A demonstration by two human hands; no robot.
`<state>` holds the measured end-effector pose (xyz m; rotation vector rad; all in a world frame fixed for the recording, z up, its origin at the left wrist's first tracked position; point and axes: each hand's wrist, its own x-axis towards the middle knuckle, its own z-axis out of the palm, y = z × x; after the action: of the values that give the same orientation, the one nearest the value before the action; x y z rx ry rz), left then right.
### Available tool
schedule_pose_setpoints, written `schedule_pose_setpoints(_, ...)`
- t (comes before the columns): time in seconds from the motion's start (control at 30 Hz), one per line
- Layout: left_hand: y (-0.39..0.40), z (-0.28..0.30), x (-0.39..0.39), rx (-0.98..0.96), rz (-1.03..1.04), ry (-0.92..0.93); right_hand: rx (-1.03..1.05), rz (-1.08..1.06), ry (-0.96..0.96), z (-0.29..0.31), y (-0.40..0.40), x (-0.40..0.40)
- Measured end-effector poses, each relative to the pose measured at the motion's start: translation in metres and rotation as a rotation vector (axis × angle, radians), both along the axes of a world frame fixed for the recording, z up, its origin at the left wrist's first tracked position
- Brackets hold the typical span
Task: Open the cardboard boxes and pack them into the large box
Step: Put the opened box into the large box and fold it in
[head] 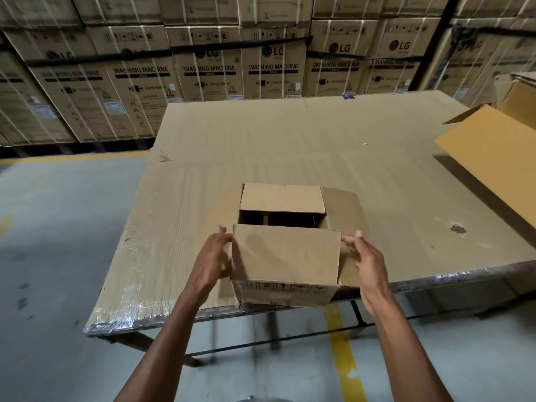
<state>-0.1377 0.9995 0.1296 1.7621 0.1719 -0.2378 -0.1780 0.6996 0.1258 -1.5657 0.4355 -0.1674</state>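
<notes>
1. Small cardboard box [285, 256] sits between your hands at the near tabletop [290, 152] edge, its corner overhanging.
2. Left hand [210, 261]: fingers spread flat against the box's left side. Right hand [367, 256]: pinches the right flap.
3. Beyond your hands: bare tabletop.
4. Far right of right hand: large box [493, 158], flaps open.
5. Behind: stacked washing-machine cartons [208, 68].

- We held both bare forearms out ahead of us, rising from the lower edge of the view and drawing closer together toward the hands.
- Our left hand [213, 256] stood on edge, palm turned inward, fingers nearly straight and pointing forward, laid flat against what sat between our hands.
- Our right hand [366, 258] faced it, palm inward, its fingers [349, 239] curled in a pinch at the far end, wrist bent slightly.
</notes>
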Motion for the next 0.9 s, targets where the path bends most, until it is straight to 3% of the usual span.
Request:
schedule_pose_setpoints(0.13,0.019,0.001,-0.009,-0.045,-0.066,0.017,-0.021,0.136,0.025,0.009,-0.014,-0.009)
schedule_pose_setpoints(0.3,0.033,-0.023,-0.016,0.242,-0.373,-0.034,-0.392,0.403,0.216,-0.007,-0.017,-0.024)
schedule_pose_setpoints(0.43,0.027,-0.044,-0.018,0.341,-0.459,-0.020,-0.476,0.632,0.373,-0.035,-0.010,-0.027)
schedule_pose_setpoints(0.53,0.018,-0.056,-0.017,0.455,-0.438,-0.059,-0.668,0.573,0.363,-0.046,0.004,-0.022)
schedule_pose_setpoints(0.67,0.006,-0.074,-0.021,0.563,-0.308,-0.244,-0.861,0.376,0.246,-0.056,0.018,-0.021)
schedule_pose_setpoints(0.9,-0.002,-0.087,-0.025,0.550,-0.197,-0.373,-0.926,0.226,0.156,-0.068,0.026,-0.021)
